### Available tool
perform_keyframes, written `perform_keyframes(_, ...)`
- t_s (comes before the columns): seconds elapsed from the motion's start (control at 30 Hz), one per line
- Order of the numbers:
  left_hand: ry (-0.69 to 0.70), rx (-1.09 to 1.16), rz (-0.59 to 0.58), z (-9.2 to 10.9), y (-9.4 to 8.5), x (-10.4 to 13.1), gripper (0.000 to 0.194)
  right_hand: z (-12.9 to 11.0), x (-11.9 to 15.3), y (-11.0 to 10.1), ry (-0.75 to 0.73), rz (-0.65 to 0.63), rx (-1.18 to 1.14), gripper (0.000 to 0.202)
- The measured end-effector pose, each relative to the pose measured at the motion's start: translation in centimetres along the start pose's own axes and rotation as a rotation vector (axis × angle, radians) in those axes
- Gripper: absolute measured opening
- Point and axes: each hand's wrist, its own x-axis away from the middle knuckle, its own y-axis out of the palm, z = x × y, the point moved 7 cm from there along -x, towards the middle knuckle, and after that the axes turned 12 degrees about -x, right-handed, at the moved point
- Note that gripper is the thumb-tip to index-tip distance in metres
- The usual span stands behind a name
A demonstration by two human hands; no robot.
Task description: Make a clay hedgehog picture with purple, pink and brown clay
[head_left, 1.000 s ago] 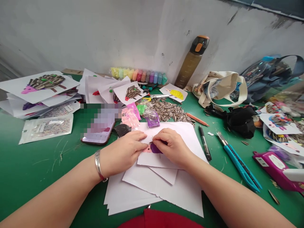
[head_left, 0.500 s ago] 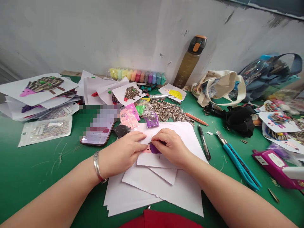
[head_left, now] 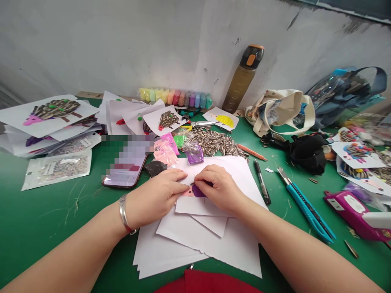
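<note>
A small picture in pink and purple clay (head_left: 199, 191) lies on the top white sheet (head_left: 195, 209), partly covered by my hands. At its upper edge my right hand (head_left: 218, 189) is closed in a pinch, and a small dark sliver, which looks like a sunflower seed (head_left: 192, 183), shows at its fingertips. My left hand (head_left: 161, 193) rests on the paper with fingers stretched out, its tips touching beside the pink part. More white sheets (head_left: 214, 244) lie underneath. A heap of sunflower seeds (head_left: 216, 142) is behind the hands.
A phone (head_left: 125, 171) and seed pictures (head_left: 55, 114) lie left. Clay packets (head_left: 194, 152) and a bottle (head_left: 241, 79) stand behind. On the right are a pen (head_left: 262, 183), a blue utility knife (head_left: 308, 207), a magenta device (head_left: 346, 213) and a cloth bag (head_left: 282, 112).
Both hands stay almost where they were, the right still pinching at the clay picture. The whole view has shifted very slightly.
</note>
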Motion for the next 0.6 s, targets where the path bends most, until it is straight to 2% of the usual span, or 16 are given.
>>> perform_keyframes(0.17,-0.017,0.000,0.033,-0.3,-0.1,-0.1,0.033,-0.1,0.1,0.2,-0.032,-0.022,0.013,0.017)
perform_keyframes(0.6,-0.021,0.030,-0.008,-0.1,0.2,-0.1,0.036,-1.3,-0.1,1.2,-0.104,-0.109,0.098,0.020)
